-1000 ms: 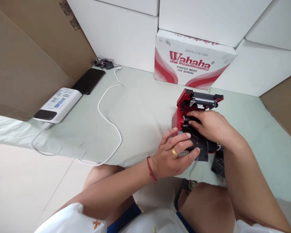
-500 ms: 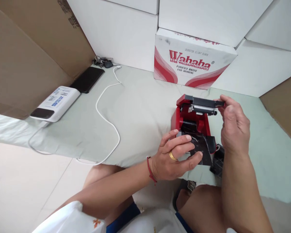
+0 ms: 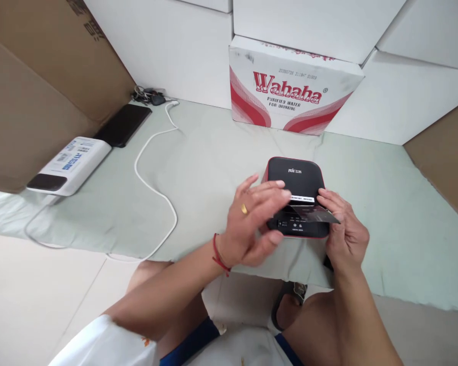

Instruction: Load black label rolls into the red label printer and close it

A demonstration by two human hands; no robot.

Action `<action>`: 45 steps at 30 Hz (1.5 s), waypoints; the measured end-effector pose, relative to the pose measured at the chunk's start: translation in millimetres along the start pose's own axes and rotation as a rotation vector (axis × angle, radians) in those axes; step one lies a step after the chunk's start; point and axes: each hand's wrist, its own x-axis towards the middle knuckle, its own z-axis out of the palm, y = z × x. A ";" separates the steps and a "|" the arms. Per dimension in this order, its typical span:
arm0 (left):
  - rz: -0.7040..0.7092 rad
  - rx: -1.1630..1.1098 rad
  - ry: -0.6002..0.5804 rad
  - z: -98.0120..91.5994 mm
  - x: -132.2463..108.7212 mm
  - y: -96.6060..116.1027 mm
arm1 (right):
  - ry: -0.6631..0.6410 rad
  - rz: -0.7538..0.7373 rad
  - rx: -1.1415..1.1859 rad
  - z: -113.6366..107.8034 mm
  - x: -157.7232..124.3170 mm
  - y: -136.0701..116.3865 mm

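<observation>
A small black-and-red label printer sits near the front of the table, its lid down. A dark glossy strip of film sticks out from the slot below the lid, over the front panel. My left hand hovers at the printer's left front with its fingers apart, partly covering the lid and panel; nothing shows in it. At the right side, my right hand grips the printer's edge, fingertips on the lid and thumb lower down near the strip's end.
A Wahaha water carton stands behind the printer against white boxes. On the left lie a white power bank, a black phone, keys and a white cable. A brown cardboard box rises at far left.
The printer's lid was raised and has come down, hiding the red inside. My right hand moved down with it to the printer's side. My left hand drew back slightly off the dark film.
</observation>
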 end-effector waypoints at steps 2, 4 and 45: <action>-0.150 -0.108 -0.030 -4.0 3.4 -8.7 | -0.002 -0.033 -0.070 -0.7 -0.6 -1.3; -0.234 -0.172 -0.057 -6.8 4.4 -12.8 | -0.014 -0.056 -0.118 -2.6 -1.3 -3.3; -0.739 -0.752 -0.204 6.6 -19.1 -41.6 | -0.189 -0.281 -0.128 -9.0 9.9 -46.6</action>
